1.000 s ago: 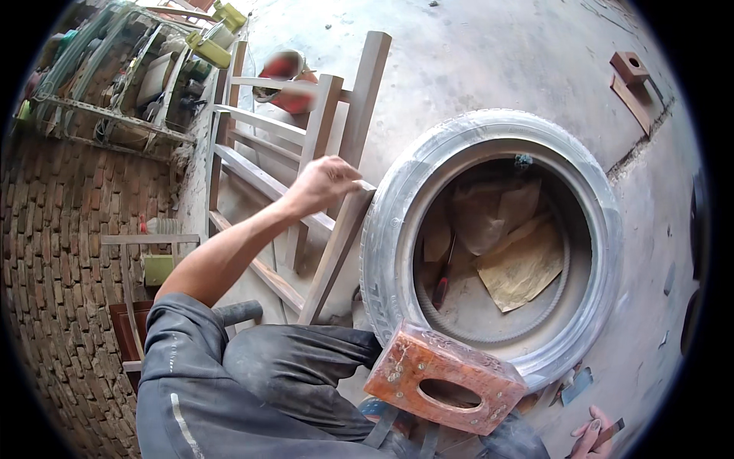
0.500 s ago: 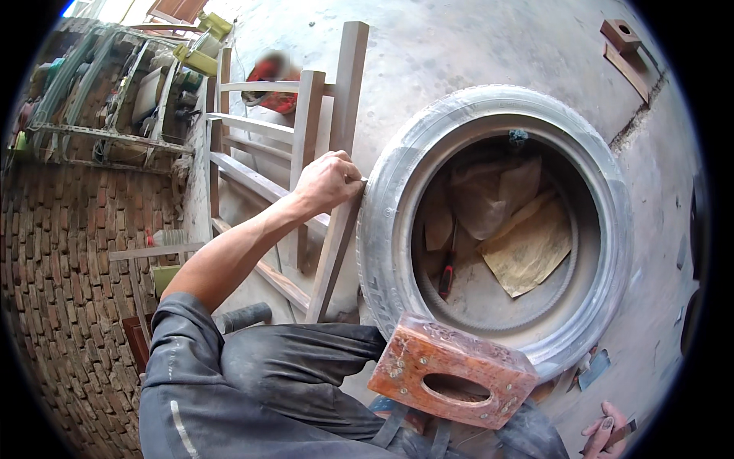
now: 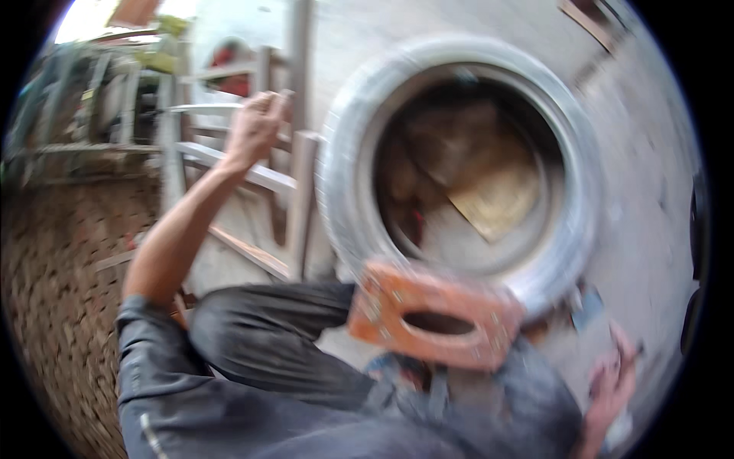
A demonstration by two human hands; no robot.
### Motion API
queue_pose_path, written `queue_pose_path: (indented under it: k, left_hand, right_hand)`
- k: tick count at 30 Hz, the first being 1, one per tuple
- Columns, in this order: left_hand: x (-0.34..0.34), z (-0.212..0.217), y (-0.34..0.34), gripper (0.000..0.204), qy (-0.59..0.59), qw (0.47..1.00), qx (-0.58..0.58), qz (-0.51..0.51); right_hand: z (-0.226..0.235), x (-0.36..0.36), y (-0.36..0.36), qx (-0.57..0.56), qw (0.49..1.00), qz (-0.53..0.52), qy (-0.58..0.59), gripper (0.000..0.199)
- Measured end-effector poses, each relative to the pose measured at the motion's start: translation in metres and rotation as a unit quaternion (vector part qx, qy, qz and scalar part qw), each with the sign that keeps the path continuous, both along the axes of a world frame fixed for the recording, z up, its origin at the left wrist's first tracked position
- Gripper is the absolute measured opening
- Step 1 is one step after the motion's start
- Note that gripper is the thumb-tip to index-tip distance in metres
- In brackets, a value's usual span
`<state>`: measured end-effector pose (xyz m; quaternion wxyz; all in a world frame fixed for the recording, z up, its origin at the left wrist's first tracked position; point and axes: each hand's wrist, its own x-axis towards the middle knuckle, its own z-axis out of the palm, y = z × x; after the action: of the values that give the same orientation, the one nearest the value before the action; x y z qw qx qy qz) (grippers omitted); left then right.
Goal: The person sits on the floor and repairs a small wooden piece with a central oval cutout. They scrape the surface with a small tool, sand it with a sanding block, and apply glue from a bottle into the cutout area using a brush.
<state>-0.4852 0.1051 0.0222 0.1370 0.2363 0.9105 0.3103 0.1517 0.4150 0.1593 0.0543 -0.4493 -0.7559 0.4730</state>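
The picture is blurred by motion. My left hand (image 3: 256,126) reaches up and forward and curls around a pale wooden frame (image 3: 302,199) that stands against a large grey-white tyre (image 3: 344,206). The tyre lies flat on the floor, with scraps of brown cardboard (image 3: 497,199) inside it. An orange-red hollow brick (image 3: 382,298) rests across my knees, just in front of the tyre. My right hand (image 3: 612,375) is low at the right, down by the floor next to my leg. Whether it holds anything is too blurred to tell.
Brick paving (image 3: 53,291) covers the ground at the left, and grey concrete floor (image 3: 650,191) lies to the right of the tyre. A metal rack (image 3: 99,99) with clutter stands at the far left. A red object (image 3: 229,57) shows behind the wooden frame.
The view has swung and moved closer to the tyre. My left hand has slid higher up the wooden frame. The brick stays on my knees.
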Motion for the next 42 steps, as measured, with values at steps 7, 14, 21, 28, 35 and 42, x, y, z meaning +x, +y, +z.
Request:
queue_pose_path:
  k: [7, 14, 21, 28, 35, 42]
  left_hand:
    - [0.23, 0.043, 0.039, 0.086, 0.052, 0.869, -0.03, -0.491]
    - [0.315, -0.004, 0.045, 0.058, 0.134, 0.904, -0.016, -0.406]
    - [0.329, -0.021, 0.058, 0.036, 0.216, 0.912, -0.06, -0.343]
    - [0.333, -0.017, 0.059, 0.028, 0.205, 0.909, -0.091, -0.351]
    - [0.332, -0.017, 0.058, 0.026, 0.195, 0.912, -0.087, -0.35]
    - [0.332, -0.017, 0.059, 0.026, 0.2, 0.911, -0.08, -0.351]
  right_hand:
    - [-0.016, -0.039, -0.051, -0.02, 0.997, 0.07, -0.004, 0.052]
    - [-0.07, -0.011, -0.115, 0.147, 0.973, 0.175, 0.029, 0.051]
    - [-0.111, -0.032, -0.137, 0.284, 0.929, 0.235, 0.038, 0.06]
    - [-0.113, -0.042, -0.133, 0.33, 0.91, 0.249, 0.029, 0.054]
    - [-0.122, -0.038, -0.13, 0.336, 0.906, 0.257, 0.023, 0.052]
    - [-0.12, -0.049, -0.125, 0.341, 0.897, 0.28, 0.014, 0.053]
